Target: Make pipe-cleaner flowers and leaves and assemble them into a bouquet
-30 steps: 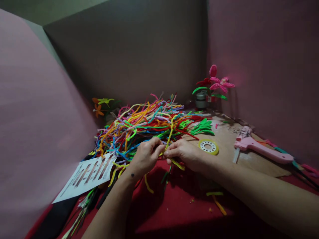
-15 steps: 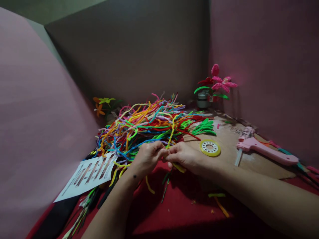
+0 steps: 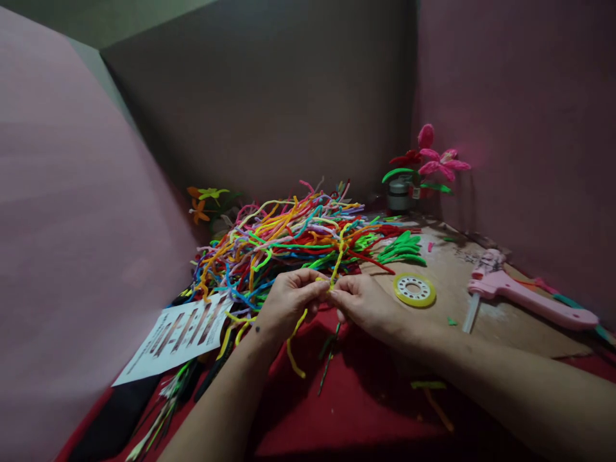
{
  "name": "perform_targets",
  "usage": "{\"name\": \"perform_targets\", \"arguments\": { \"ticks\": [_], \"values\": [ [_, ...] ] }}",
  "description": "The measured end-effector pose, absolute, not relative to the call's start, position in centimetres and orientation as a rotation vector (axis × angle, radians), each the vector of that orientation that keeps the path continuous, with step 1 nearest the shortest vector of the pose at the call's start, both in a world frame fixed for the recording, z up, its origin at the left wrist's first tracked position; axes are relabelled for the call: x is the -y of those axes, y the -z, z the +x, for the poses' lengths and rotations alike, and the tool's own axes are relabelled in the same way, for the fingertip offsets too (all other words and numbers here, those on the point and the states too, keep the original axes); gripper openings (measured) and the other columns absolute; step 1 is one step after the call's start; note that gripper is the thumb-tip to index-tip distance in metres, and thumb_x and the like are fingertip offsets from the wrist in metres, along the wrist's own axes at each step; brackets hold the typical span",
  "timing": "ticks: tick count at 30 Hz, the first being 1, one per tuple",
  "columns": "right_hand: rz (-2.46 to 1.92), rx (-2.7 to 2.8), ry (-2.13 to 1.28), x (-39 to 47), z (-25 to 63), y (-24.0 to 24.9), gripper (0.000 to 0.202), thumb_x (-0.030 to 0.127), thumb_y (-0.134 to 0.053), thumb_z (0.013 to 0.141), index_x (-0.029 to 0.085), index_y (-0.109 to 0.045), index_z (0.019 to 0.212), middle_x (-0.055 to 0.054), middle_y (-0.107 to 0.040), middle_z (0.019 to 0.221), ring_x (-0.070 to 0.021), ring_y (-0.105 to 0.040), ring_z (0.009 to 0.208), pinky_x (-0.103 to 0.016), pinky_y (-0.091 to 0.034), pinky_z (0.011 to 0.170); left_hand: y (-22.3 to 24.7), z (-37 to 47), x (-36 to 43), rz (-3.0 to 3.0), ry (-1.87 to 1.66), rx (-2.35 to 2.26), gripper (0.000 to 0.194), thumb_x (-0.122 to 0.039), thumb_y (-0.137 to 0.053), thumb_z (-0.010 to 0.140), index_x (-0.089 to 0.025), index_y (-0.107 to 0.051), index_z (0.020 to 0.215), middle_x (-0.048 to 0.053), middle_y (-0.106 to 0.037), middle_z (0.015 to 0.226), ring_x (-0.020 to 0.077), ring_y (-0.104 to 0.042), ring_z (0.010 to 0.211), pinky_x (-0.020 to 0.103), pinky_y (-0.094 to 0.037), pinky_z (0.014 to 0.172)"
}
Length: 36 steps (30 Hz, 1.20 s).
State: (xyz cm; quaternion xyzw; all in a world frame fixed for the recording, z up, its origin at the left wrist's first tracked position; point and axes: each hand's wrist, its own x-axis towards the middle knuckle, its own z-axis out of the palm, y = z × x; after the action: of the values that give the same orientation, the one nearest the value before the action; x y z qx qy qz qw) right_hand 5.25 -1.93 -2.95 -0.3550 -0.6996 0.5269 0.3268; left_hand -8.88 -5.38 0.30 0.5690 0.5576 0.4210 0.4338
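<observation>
My left hand (image 3: 296,296) and my right hand (image 3: 359,300) meet fingertip to fingertip in front of the pile, both pinching a yellow fuzzy stem (image 3: 339,256). One part of the stem stands up between the hands, looking twisted. A yellow length (image 3: 290,350) hangs below my left hand. Beneath the fingers a thin dark green twisted stem (image 3: 328,364) points down over the red cloth. My fingertips hide the place where the yellow pieces meet.
A heap of coloured stems (image 3: 279,237) lies behind my hands. To the right are a board (image 3: 447,256), a yellow tape roll (image 3: 414,290), a pink glue gun (image 3: 534,298) and green leaves (image 3: 402,249). A printed sheet (image 3: 178,337) lies left. Pink flowers (image 3: 443,163) stand behind.
The view has shifted slightly, moving the scene to the right. My fingers have shifted on the yellow stem, and the yellow length below my left hand now hangs from higher up, close to the fingers.
</observation>
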Motion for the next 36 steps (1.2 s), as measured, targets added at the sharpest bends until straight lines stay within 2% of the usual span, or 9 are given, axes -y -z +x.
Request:
{"name": "perform_targets", "arguments": {
  "ticks": [6,17,19,22,24,26,29,32,36],
  "values": [
    [-0.921,1.843,-1.638,2.0,5.4,2.1,0.024,0.023,-0.049,0.073,0.015,-0.051,0.050,0.005,-0.044,0.040,-0.0053,-0.033,0.034,-0.020,-0.023,0.037,-0.1,-8.6,5.1,1.332,-1.034,-1.493,0.024,-0.032,-0.062,0.067,-0.014,-0.049,0.059,-0.007,-0.042,0.041,0.0026,-0.030,0.033,0.016,-0.020,0.034],
    [-0.818,1.522,-1.919,1.4,5.8,3.0,0.014,0.022,-0.061,0.061,0.015,-0.053,0.052,0.006,-0.042,0.037,-0.0059,-0.031,0.033,-0.023,-0.019,0.036,0.0,-8.2,5.3,1.251,-1.113,-1.447,0.026,-0.030,-0.066,0.065,-0.013,-0.049,0.057,-0.007,-0.040,0.041,0.0016,-0.028,0.035,0.016,-0.019,0.035],
    [-0.814,1.439,-1.973,1.1,5.6,3.4,0.014,0.022,-0.063,0.059,0.015,-0.053,0.052,0.006,-0.043,0.037,-0.0060,-0.032,0.032,-0.023,-0.018,0.036,0.3,-8.2,5.2,1.258,-1.102,-1.401,0.024,-0.032,-0.065,0.068,-0.013,-0.052,0.062,-0.007,-0.041,0.044,0.0020,-0.028,0.035,0.016,-0.019,0.035],
    [-0.798,1.267,-2.015,0.8,5.5,3.2,0.012,0.020,-0.064,0.057,0.014,-0.055,0.053,0.004,-0.047,0.040,-0.0056,-0.035,0.034,-0.022,-0.019,0.037,0.6,-8.4,4.9,1.339,-1.195,-1.338,0.024,-0.035,-0.059,0.075,-0.015,-0.058,0.088,-0.006,-0.045,0.053,0.0032,-0.033,0.038,0.016,-0.025,0.037],
    [-0.750,1.134,-2.005,0.6,5.5,2.7,0.012,0.020,-0.065,0.055,0.013,-0.056,0.053,0.003,-0.050,0.043,-0.0058,-0.038,0.038,-0.021,-0.024,0.039,0.6,-8.6,4.9,1.492,-1.308,-1.324,0.024,-0.031,-0.057,0.078,-0.018,-0.058,0.098,-0.004,-0.049,0.061,0.0042,-0.040,0.044,0.016,-0.032,0.041],
    [-0.699,1.017,-1.986,0.4,5.5,2.2,0.012,0.018,-0.066,0.053,0.012,-0.056,0.052,0.002,-0.052,0.045,-0.0064,-0.042,0.042,-0.021,-0.028,0.042,0.6,-8.6,5.1,1.791,-1.361,-1.312,0.019,-0.025,-0.058,0.077,-0.019,-0.062,0.095,-0.001,-0.052,0.071,0.0069,-0.049,0.057,0.019,-0.041,0.052],
    [-0.729,0.882,-1.993,0.0,5.5,1.9,0.011,0.016,-0.066,0.051,0.012,-0.057,0.052,0.002,-0.053,0.047,-0.0072,-0.043,0.044,-0.021,-0.031,0.043,1.2,-8.6,5.2,2.351,-1.321,-1.281,0.015,-0.017,-0.058,0.077,-0.020,-0.066,0.089,0.002,-0.053,0.080,0.0108,-0.054,0.074,0.021,-0.046,0.066],
    [-0.820,0.774,-2.009,-0.3,5.4,1.9,0.010,0.015,-0.065,0.052,0.012,-0.056,0.053,0.001,-0.053,0.047,-0.0073,-0.041,0.042,-0.022,-0.028,0.041,2.3,-8.6,5.3,2.733,-1.278,-1.277,0.020,-0.012,-0.056,0.078,-0.022,-0.067,0.093,0.002,-0.052,0.082,0.0098,-0.054,0.073,0.019,-0.045,0.062],
    [-0.841,0.691,-2.005,-0.1,5.4,1.6,0.011,0.011,-0.064,0.051,0.012,-0.053,0.049,0.002,-0.051,0.043,-0.0070,-0.040,0.041,-0.021,-0.025,0.041,2.6,-8.4,5.3,2.823,-1.262,-1.234,0.022,-0.009,-0.055,0.079,-0.021,-0.065,0.094,0.003,-0.054,0.089,0.0103,-0.055,0.079,0.019,-0.046,0.065]
  ]
}}
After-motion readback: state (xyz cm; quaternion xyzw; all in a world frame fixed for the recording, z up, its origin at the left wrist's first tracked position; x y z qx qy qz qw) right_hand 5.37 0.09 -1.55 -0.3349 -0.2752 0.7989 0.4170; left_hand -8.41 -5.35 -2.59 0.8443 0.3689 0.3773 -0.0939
